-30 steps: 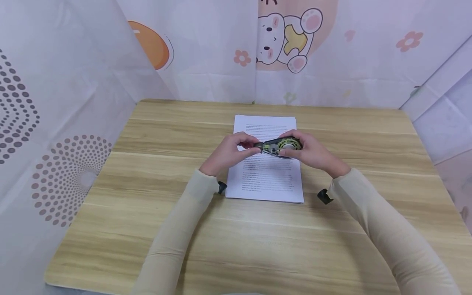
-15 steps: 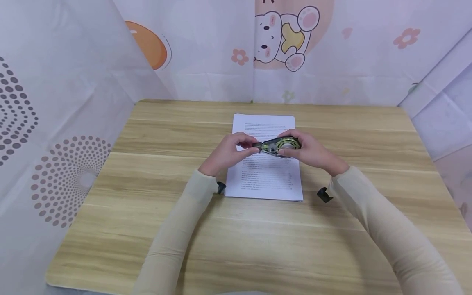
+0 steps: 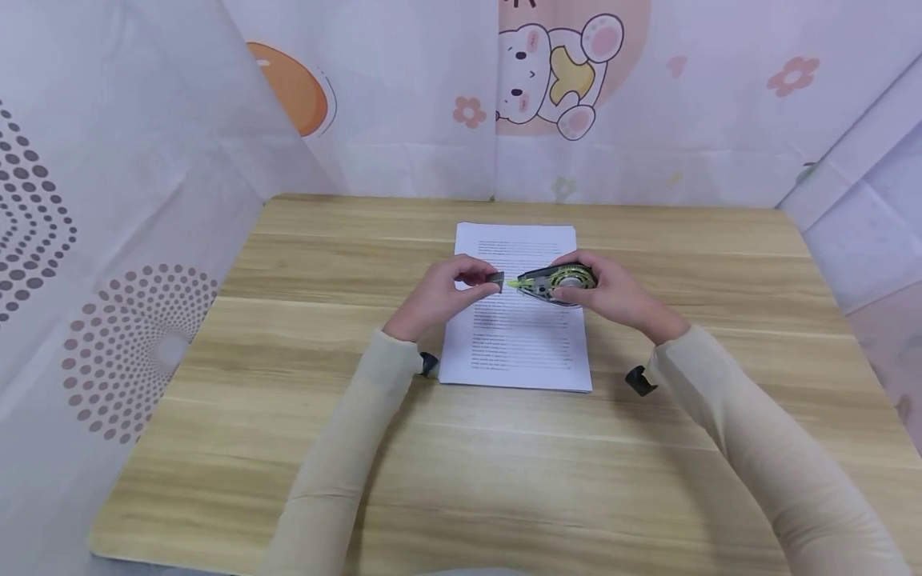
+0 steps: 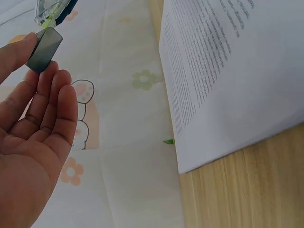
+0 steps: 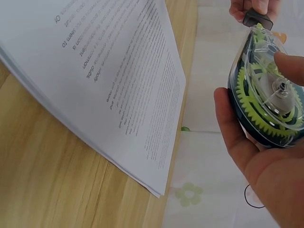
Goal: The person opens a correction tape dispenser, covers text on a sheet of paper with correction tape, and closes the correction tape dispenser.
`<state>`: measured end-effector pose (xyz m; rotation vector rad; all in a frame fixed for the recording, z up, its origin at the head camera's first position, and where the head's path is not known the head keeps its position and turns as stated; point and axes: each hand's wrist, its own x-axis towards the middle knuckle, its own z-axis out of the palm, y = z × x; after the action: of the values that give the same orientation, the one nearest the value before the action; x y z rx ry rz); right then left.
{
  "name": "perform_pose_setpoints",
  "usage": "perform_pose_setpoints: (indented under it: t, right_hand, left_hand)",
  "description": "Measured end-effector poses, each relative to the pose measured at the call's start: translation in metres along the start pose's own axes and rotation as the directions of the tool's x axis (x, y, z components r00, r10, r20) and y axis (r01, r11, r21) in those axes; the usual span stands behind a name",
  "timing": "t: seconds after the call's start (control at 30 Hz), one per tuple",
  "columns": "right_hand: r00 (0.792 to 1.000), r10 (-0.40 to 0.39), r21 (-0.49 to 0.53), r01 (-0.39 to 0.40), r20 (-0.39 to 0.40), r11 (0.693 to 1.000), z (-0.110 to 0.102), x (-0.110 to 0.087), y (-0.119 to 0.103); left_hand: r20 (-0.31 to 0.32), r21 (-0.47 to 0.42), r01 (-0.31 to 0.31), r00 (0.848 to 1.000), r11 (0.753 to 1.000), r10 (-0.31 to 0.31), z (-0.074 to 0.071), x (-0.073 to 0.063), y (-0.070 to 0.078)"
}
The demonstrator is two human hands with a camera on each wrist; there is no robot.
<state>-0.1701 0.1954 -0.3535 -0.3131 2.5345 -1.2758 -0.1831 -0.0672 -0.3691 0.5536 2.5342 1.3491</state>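
My right hand [image 3: 612, 294] grips a correction tape dispenser [image 3: 555, 282] above the printed sheets. Its clear body shows green gear wheels in the right wrist view, and its yellow-green tip points left. Between thumb and fingers, my left hand [image 3: 448, 292] pinches the dispenser's small dark cap [image 4: 44, 49]. In the head view a short gap separates the cap from the tip. Below both hands lies a stack of printed paper [image 3: 529, 344], partly covered by them.
The stack rests on a wooden table [image 3: 324, 272]. A patterned curtain [image 3: 403, 88] hangs behind the table's far edge. Each wrist carries a dark mount, such as the black bracket [image 3: 640, 381] at the right sleeve.
The cap has come off the dispenser's tip. My left hand has shifted slightly left with the cap, and my right hand slightly right with the dispenser, exposing the yellow-green tip.
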Motion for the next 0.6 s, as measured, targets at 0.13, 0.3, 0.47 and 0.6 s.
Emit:
perform_pose_setpoints:
  t: [0.13, 0.3, 0.47, 0.6]
  right_hand:
    - [1.000, 0.010, -0.008, -0.010, -0.006, 1.000, -0.001, -0.001, 0.001]
    - [0.999, 0.031, -0.003, -0.031, -0.008, 1.000, -0.003, -0.002, 0.002]
    - [0.999, 0.047, -0.016, -0.047, -0.024, 0.999, -0.005, -0.001, 0.006]
    - [0.998, 0.049, -0.007, -0.049, -0.027, 0.999, -0.007, 0.000, 0.009]
  left_hand:
    - [-0.025, -0.038, 0.031, 0.999, 0.999, -0.032, -0.005, -0.003, -0.004]
    - [-0.046, -0.063, 0.072, 0.996, 0.995, -0.075, -0.009, -0.004, -0.010]
    - [-0.064, -0.076, 0.078, 0.994, 0.994, -0.083, -0.014, -0.007, -0.015]
    - [-0.082, -0.070, 0.073, 0.994, 0.995, -0.079, -0.019, -0.009, -0.019]
